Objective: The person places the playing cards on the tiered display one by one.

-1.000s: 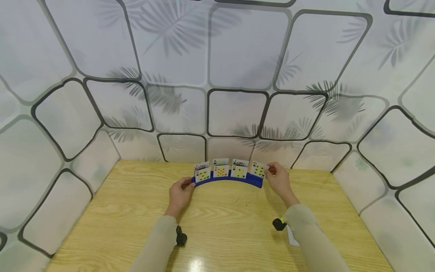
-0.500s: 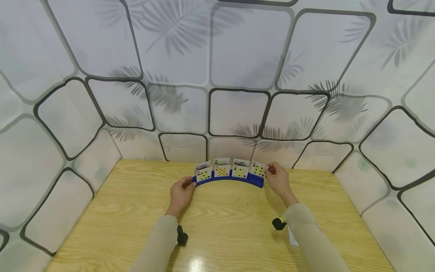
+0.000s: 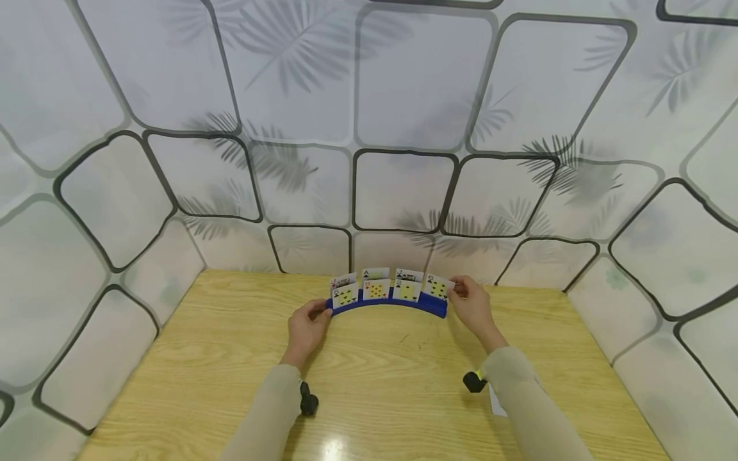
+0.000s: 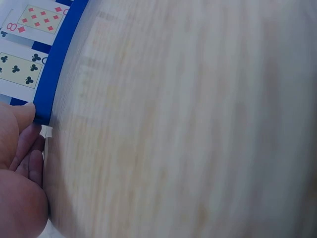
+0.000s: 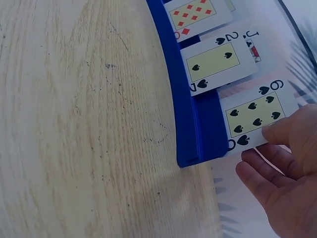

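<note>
A curved blue playing-card holder [image 3: 387,303] stands on the table, bearing two rows of upright cards. My left hand [image 3: 307,330] pinches its left end, with the thumb in front, near a clubs card [image 4: 19,72]. At the other end, my right hand [image 3: 474,306] pinches the six of spades [image 5: 253,115] by its outer edge between thumb and fingers. That card leans slightly, its lower edge at the holder's rear slots. Beside it the two of spades [image 5: 218,62] stands in the front row, then the eight of diamonds [image 3: 376,289]. A jack [image 3: 409,275] shows behind.
The wooden table [image 3: 386,378] meets patterned fabric walls [image 3: 403,192] close behind the holder. A white card-like item [image 3: 497,401] lies partly hidden under the right forearm. Black wrist cameras [image 3: 474,382] hang under both wrists.
</note>
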Demonstrator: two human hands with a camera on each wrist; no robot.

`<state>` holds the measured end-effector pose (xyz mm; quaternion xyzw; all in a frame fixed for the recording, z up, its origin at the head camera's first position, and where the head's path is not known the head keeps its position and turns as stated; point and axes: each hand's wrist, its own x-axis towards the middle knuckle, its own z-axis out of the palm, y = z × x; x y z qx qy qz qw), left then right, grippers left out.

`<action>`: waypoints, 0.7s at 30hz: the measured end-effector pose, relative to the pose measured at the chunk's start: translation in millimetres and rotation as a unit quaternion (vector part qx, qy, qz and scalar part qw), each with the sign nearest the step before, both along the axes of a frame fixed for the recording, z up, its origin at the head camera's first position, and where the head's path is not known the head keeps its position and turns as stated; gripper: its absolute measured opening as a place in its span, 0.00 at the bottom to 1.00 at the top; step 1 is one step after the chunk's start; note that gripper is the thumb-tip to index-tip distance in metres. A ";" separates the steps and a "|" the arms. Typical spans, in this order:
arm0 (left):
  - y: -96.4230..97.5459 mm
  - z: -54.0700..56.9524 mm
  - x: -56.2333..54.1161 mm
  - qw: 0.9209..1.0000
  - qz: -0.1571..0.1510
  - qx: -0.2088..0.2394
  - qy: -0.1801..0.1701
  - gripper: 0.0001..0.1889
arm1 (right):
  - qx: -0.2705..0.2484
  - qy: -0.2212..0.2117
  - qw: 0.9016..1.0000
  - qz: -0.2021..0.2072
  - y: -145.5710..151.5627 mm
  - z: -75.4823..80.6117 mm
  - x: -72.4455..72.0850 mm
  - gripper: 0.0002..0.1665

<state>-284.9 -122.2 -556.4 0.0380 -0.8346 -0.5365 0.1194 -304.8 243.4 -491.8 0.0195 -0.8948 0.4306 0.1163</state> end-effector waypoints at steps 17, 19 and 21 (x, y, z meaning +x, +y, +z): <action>-0.3 0.0 0.1 1.000 -0.004 0.005 -0.007 0.15 | 0.036 -0.009 0.999 0.016 12.1 1.5 21.0 0.25; -0.5 0.2 0.3 1.000 -0.002 0.006 -0.008 0.15 | 0.041 -0.009 0.999 0.016 14.5 2.6 24.5 0.25; -0.6 0.4 0.5 1.000 0.000 0.007 -0.011 0.15 | 0.047 -0.008 0.999 0.020 17.1 3.2 28.0 0.25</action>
